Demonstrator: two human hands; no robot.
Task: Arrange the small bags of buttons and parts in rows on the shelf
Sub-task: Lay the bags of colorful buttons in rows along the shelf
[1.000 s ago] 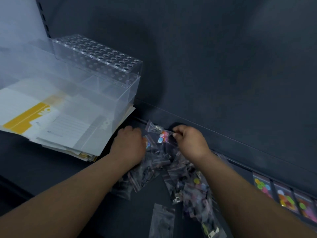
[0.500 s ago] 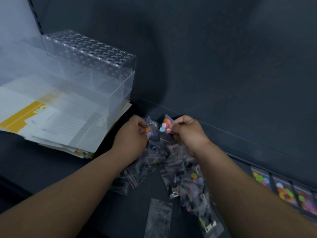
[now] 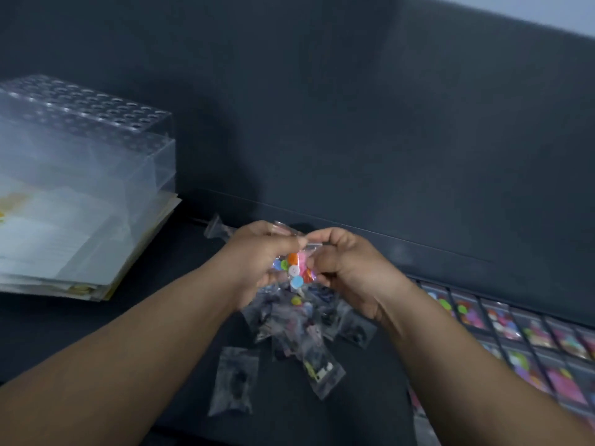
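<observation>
Pinching one small clear bag (image 3: pixel 296 268) of coloured buttons between them, the left hand (image 3: pixel 257 262) and right hand (image 3: pixel 346 268) hold it lifted at the centre of the view, fingers pressed on its top edge and sides. Just below, at 6 o'clock, a loose pile (image 3: pixel 299 326) of similar bags lies on the dark shelf (image 3: pixel 161 333). At 4 o'clock, filled bags sit in neat rows (image 3: pixel 521 333). At 9 o'clock, a clear plastic box (image 3: pixel 87 156) rests on stacked papers (image 3: pixel 80 252).
</observation>
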